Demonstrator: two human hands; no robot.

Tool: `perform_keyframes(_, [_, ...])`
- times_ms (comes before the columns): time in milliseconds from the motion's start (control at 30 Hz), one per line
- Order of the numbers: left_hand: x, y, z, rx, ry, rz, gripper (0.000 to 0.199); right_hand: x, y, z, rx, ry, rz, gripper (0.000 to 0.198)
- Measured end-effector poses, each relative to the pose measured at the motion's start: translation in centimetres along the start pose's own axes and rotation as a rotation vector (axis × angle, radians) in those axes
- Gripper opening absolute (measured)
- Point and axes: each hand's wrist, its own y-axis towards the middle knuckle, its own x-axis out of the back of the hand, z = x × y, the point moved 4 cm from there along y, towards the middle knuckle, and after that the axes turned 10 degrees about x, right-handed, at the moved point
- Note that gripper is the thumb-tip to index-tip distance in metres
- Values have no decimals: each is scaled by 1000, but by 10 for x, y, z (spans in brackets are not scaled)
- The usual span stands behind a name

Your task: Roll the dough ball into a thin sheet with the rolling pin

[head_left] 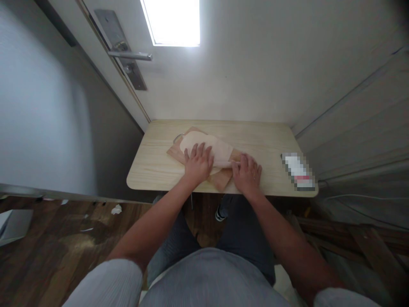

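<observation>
A flat, pale sheet of dough [207,146] lies on a wooden cutting board [175,150], which sits at an angle on the table. Across the near side of the sheet runs a slim, pale rolling pin [222,164]. My left hand [198,164] rests palm down with its fingers spread over the dough; the pin's left end is hidden beneath or behind it. The pin's right end goes in between the thumb and fingers of my right hand [247,174], whose fingers curve over it. A metal ring handle [177,137] shows at the board's far left corner.
The small wood-grain table [268,140] stands against a white door with a metal handle [131,55]. A phone-like object [298,171], blurred out, lies at its right end. Wooden planks [361,238] and a cable are on the right. Scraps litter the floor at left.
</observation>
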Motion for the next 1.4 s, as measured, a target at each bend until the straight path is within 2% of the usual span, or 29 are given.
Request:
perform_keyframes(200, [-7, 41, 3, 11, 37, 52, 54, -6, 43, 0, 9, -9, -10, 51])
perform_keyframes(333, [-9, 48, 5, -2, 38, 66, 54, -8, 52, 0, 5, -13, -6, 51])
perform_keyframes(433, [-8, 37, 3, -15, 31, 37, 54, -7, 42, 0, 5, -11, 7, 51])
perform_keyframes(600, [0, 1, -2, -35, 17, -5, 53, 2, 2, 2, 16, -9, 7, 56])
perform_keyframes(767, [5, -36, -3, -64, 6, 30, 54, 12, -38, 4, 46, -30, 9, 59])
perform_keyframes(900, [4, -42, -3, -64, -7, 40, 55, 12, -46, 4, 45, -39, 13, 62])
perform_keyframes(1000, [2, -27, -3, -40, -1, 25, 55, 8, -31, 3, 36, -27, 33, 64])
perform_keyframes(1133, [-3, 6, -2, -11, 13, 23, 54, 2, 5, 4, 25, -18, 47, 60])
perform_keyframes(1400, [-15, 70, 7, 7, -17, 137, 58, -9, 68, 4, 11, -33, 22, 57])
